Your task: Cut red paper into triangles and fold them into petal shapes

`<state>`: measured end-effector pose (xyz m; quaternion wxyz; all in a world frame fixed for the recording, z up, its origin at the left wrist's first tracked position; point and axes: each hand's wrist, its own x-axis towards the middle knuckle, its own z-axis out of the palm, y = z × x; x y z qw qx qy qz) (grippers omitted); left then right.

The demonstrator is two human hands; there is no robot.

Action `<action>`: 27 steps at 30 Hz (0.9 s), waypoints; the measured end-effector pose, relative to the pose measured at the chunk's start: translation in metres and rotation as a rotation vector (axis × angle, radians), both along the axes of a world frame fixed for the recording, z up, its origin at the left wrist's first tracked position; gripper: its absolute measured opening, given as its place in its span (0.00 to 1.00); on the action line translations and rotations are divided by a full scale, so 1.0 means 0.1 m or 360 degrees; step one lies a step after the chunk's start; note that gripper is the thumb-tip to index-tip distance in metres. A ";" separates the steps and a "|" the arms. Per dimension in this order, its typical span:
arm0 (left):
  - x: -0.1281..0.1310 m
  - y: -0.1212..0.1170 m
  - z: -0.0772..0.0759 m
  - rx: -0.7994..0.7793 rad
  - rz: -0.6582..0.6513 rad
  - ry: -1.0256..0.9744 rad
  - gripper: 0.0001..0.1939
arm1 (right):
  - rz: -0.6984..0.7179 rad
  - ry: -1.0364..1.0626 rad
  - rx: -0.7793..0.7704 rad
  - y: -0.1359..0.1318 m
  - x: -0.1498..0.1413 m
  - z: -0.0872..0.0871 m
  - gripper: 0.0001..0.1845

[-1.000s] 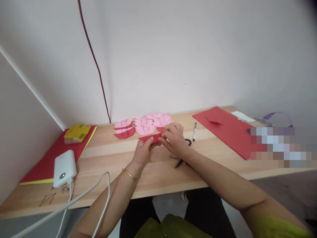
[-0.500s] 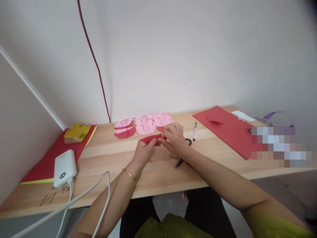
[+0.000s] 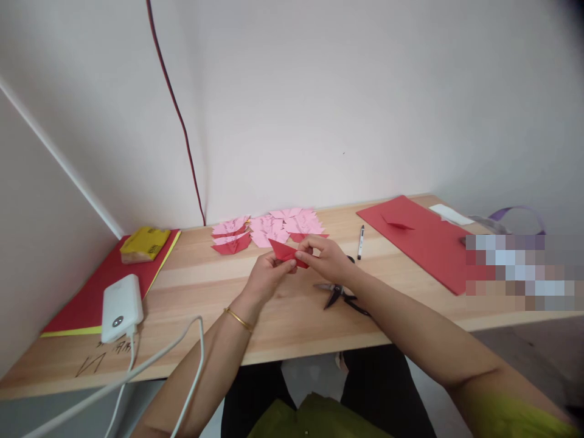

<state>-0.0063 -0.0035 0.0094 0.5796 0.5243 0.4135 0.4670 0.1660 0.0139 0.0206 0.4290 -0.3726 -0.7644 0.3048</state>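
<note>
The red paper [image 3: 281, 249] is up between the two hands, above the table [image 3: 201, 286], one pointed end sticking up past the left fingers. The left hand [image 3: 265, 277] grips it low with the thumb in front; the right hand [image 3: 323, 258] pinches its other side. The hands nearly meet on it, though I can't quite tell if they touch. Scissors [image 3: 336, 293] lie near the right wrist, pink papers [image 3: 269, 230] beyond.

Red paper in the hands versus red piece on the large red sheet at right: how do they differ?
The red paper is held by the left hand and right hand; the red piece lies on the large red sheet. The hands partly hide the red paper; nothing covers the red piece. Both are red and folded.
</note>
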 end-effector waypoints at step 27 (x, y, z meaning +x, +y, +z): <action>0.04 -0.01 -0.09 -0.0099 0.0054 0.0195 0.12 | 0.0104 0.0154 -0.0346 0.04 -0.01 -0.09 0.13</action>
